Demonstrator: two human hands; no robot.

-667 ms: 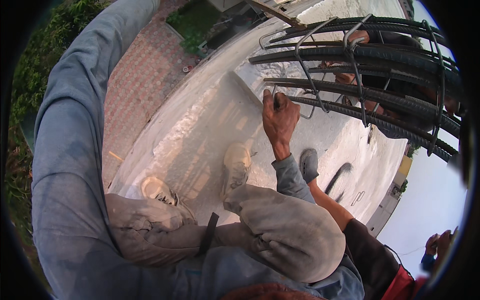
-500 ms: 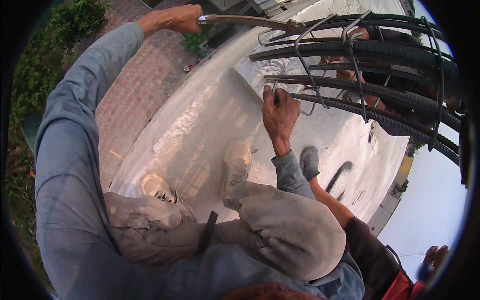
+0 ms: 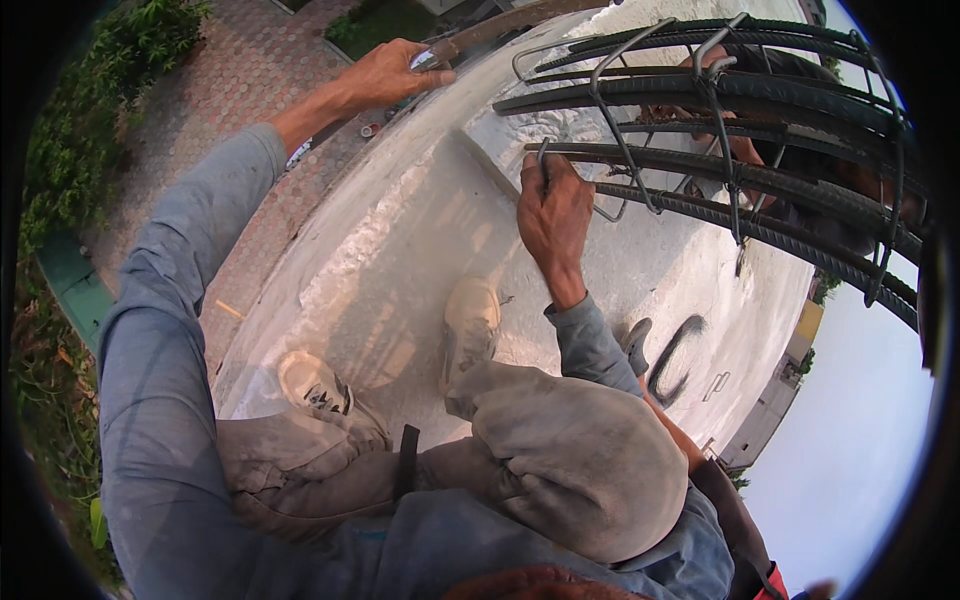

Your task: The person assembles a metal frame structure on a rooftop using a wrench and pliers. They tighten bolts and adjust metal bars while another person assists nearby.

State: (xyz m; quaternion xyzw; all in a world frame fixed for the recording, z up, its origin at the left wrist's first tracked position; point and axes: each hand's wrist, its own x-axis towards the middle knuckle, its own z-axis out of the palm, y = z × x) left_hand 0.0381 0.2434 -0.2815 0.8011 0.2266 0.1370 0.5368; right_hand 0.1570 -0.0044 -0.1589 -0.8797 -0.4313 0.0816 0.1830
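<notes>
My left hand [image 3: 385, 75] is stretched out far ahead and closed around one end of a long rusty rod [image 3: 500, 22] that runs to the right along the top. My right hand [image 3: 553, 215] grips the bent end of a thin steel stirrup [image 3: 545, 160] at the near side of a cage of dark ribbed rebar [image 3: 720, 90]. Several wire stirrups [image 3: 615, 120] loop around those bars. I crouch on a pale concrete slab [image 3: 400, 250], with my dusty shoes [image 3: 470, 320] just below the right hand.
The slab's edge [image 3: 290, 270] drops to red paving [image 3: 230, 70] and plants [image 3: 60, 150] far below on the left. Part of another person shows behind the bars [image 3: 745, 150]. A grey shoe [image 3: 635, 340] and a dark sleeve [image 3: 725, 500] are at my lower right.
My left arm has swung up into view holding the rusty rod, then lowered a little toward the slab edge. My right hand has stayed on the stirrup.
</notes>
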